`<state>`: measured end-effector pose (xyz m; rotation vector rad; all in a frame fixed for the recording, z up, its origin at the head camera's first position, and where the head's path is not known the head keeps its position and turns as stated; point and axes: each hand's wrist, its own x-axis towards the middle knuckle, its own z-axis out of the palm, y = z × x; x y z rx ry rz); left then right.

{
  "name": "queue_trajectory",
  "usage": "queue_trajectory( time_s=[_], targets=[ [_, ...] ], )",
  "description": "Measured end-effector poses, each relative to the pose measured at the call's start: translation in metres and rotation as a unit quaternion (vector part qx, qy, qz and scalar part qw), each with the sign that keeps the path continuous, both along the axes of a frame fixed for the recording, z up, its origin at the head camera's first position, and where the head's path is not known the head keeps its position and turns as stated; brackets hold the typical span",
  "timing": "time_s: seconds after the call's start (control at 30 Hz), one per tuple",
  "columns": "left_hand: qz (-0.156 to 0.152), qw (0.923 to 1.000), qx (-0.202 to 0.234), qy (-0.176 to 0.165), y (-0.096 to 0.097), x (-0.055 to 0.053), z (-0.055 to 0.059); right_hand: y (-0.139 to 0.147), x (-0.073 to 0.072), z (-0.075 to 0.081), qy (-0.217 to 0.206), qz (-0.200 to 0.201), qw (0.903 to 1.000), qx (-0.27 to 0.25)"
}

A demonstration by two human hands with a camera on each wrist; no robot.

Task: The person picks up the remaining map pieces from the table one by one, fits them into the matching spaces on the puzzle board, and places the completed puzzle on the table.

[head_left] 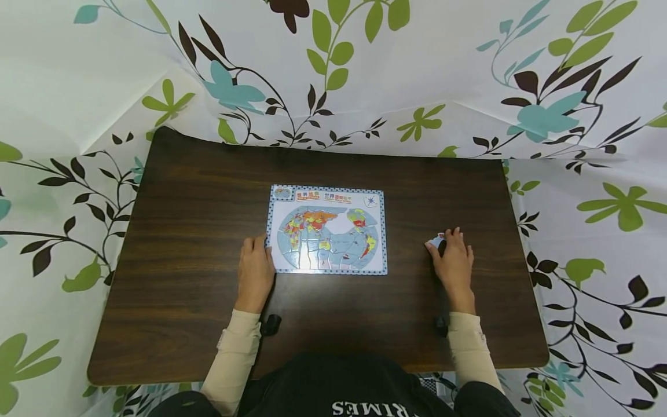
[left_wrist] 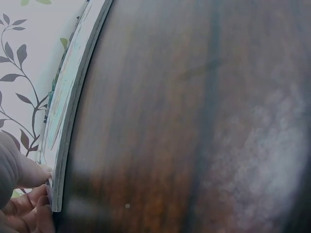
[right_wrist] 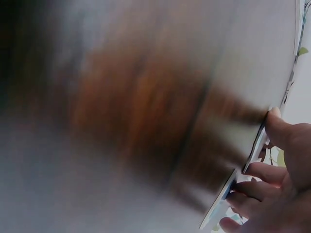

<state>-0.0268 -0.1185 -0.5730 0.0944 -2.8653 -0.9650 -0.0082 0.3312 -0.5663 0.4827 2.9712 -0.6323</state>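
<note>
A world map jigsaw puzzle (head_left: pixel 327 266) lies flat on the table, with a white gap in the upper middle of its map. At its lower left edge, my left hand (head_left: pixel 256 271) pinches the board between thumb and fingers; the left wrist view shows the board's side edge (left_wrist: pixel 73 121). Well to the right of the board, my right hand (head_left: pixel 455 267) holds a small pale blue puzzle piece (head_left: pixel 436 240) low over the table. In the right wrist view, two thin flat edges show at the fingers (right_wrist: pixel 265 172), so there may be a second piece.
The dark wooden table (head_left: pixel 198 202) extends around the board on all sides. A leaf-patterned white cloth (head_left: pixel 385 69) hangs behind and beside it. The person's dark-clothed torso (head_left: pixel 333 388) is at the near edge.
</note>
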Motion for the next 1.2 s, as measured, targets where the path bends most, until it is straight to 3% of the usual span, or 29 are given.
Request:
queue_trajectory(
  time_s=[0.5,0.67,0.83,0.97,1.1,1.2],
  targets=[
    [0.002,1.0,0.002,-0.005,0.0,0.002,-0.001,-0.009,-0.007,0.008,0.042,-0.045,0.9976,0.031],
    [0.004,0.9999,0.004,-0.008,0.0,0.001,-0.001,-0.007,-0.008,0.012,0.043,-0.06,0.997,-0.024],
    [0.002,1.0,0.006,-0.006,0.0,0.0,-0.002,-0.002,-0.011,0.012,0.072,-0.075,0.9904,-0.091],
    [0.001,0.9999,0.011,-0.006,-0.001,0.0,-0.001,-0.001,-0.014,0.015,0.076,-0.09,0.9753,-0.187],
    [0.0,0.9999,0.011,-0.002,-0.001,0.0,-0.001,-0.007,-0.018,0.022,0.059,-0.102,0.9449,-0.306],
    [-0.002,1.0,0.009,0.003,-0.001,0.0,-0.002,-0.015,-0.023,0.027,0.052,-0.088,0.929,-0.356]
  ],
)
